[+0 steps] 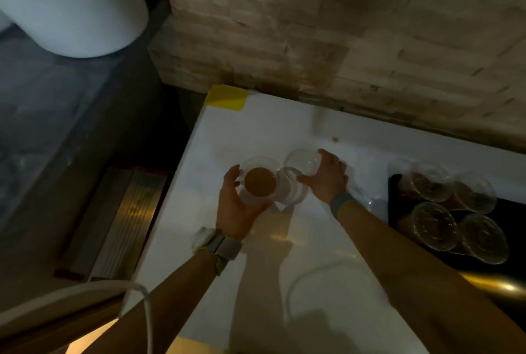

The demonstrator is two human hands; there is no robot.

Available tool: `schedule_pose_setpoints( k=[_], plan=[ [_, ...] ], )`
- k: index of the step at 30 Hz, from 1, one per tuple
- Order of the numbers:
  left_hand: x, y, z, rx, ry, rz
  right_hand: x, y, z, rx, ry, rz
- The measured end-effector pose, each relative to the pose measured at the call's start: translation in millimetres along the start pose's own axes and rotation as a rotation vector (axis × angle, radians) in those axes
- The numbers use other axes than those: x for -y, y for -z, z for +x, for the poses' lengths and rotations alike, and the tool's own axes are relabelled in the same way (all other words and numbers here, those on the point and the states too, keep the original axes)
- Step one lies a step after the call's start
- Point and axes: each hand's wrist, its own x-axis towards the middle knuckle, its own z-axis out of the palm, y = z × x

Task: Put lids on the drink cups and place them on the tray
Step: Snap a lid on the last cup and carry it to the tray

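Note:
A clear plastic cup (260, 184) with brown drink stands uncovered on the white table (313, 254). My left hand (236, 208) wraps around its left side. My right hand (326, 178) grips a clear dome lid (302, 162) just right of the cup, tilted above the table. A stack of clear lids (291, 193) lies between my hands. At the right a black tray (394, 197) carries several lidded cups (455, 211) of brown drink.
A brick wall (341, 40) runs behind the table. Yellow tape (226, 96) marks the table's far left corner. A white cable (145, 305) hangs at the lower left. Left of the table the floor drops away, with a large white cylinder (71, 3) beyond.

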Motion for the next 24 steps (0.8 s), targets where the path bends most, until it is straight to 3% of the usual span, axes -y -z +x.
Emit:
schedule_pose_setpoints(
  k=[8,15,18,24],
  plan=[
    [0.9,2.3,7.9,0.041,-0.039,0.001,4.8,-4.6,2.4,0.086,-0.037,-0.073],
    [9.4,4.6,10.3,0.059,-0.036,0.021,3.0,5.9,-32.3,0.079,0.045,0.288],
    [14.0,3.8,14.1,0.082,-0.072,0.055,2.2,10.0,-58.1,0.189,0.045,0.474],
    [15.2,6.6,2.2,0.183,-0.129,0.077,7.7,17.7,-98.6,0.174,0.091,0.583]
  ],
)
